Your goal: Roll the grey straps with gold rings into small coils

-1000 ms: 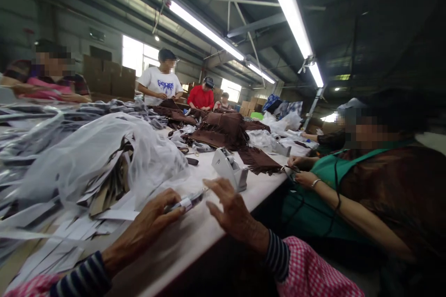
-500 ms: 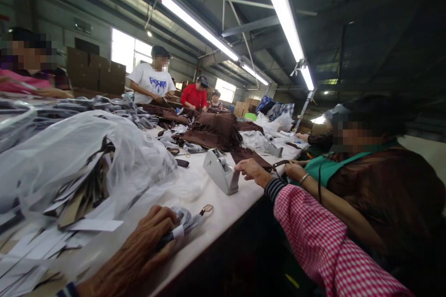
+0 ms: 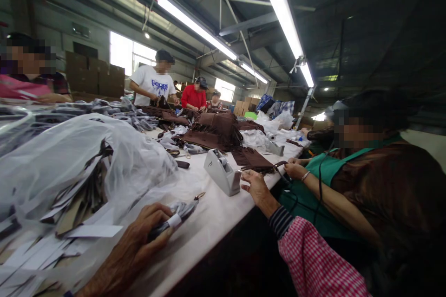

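My left hand (image 3: pixel 139 241) lies on the white table (image 3: pixel 216 218) and grips a small bagged strap bundle (image 3: pixel 177 216) with a white band and a metal clasp at its far end. My right hand (image 3: pixel 254 184) reaches out to the grey tape dispenser (image 3: pixel 221 171); its fingertips are at the dispenser's cutter end. I cannot tell whether it pinches tape.
A big clear plastic bag (image 3: pixel 87 162) of card pieces lies left of my hands, with white paper strips (image 3: pixel 80 234) in front. Brown fringed garments (image 3: pixel 219 130) are piled further along. A person in a green apron (image 3: pixel 348 181) works close on my right; other people stand across the table.
My right hand left the bundle, reached to the tape dispenser, and has now drawn back slightly to its near end. My left hand keeps hold of the bundle.
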`<action>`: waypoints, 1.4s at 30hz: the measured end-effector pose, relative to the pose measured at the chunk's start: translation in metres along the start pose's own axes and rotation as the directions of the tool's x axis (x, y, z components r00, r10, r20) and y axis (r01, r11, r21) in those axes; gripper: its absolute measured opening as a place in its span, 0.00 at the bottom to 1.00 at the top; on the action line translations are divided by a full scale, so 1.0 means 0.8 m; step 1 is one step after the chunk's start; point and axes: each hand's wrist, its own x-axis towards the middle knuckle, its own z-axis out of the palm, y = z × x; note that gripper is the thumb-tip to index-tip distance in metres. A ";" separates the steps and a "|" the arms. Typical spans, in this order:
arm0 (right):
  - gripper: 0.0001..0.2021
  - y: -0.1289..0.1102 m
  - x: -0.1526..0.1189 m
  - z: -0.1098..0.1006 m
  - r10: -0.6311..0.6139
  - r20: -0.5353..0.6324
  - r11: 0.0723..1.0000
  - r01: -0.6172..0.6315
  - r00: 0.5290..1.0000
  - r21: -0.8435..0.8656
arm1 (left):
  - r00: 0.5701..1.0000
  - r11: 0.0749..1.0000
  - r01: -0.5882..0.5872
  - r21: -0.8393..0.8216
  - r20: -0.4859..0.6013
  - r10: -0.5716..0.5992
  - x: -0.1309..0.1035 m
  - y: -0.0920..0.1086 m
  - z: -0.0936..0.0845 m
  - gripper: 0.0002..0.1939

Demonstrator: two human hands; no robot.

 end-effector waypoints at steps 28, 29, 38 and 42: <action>0.22 0.006 -0.192 0.172 0.120 0.464 0.973 -0.196 0.878 0.119 | 0.976 0.984 0.016 0.179 -0.216 0.024 -0.002 0.033 0.013 0.08; 0.22 0.008 -0.192 0.173 0.119 0.452 0.976 -0.188 0.884 0.109 | 0.977 0.980 0.016 0.197 -0.210 0.026 -0.003 0.032 0.014 0.09; 0.22 0.023 -0.196 0.177 0.020 0.389 0.987 -0.081 0.921 0.142 | 0.980 0.994 0.104 -0.033 -0.167 -0.108 -0.007 0.029 0.012 0.15; 0.26 0.036 -0.194 0.179 -0.039 0.321 0.982 -0.023 0.946 0.186 | 0.976 0.968 0.173 -0.181 -0.102 -0.194 -0.005 0.025 0.010 0.19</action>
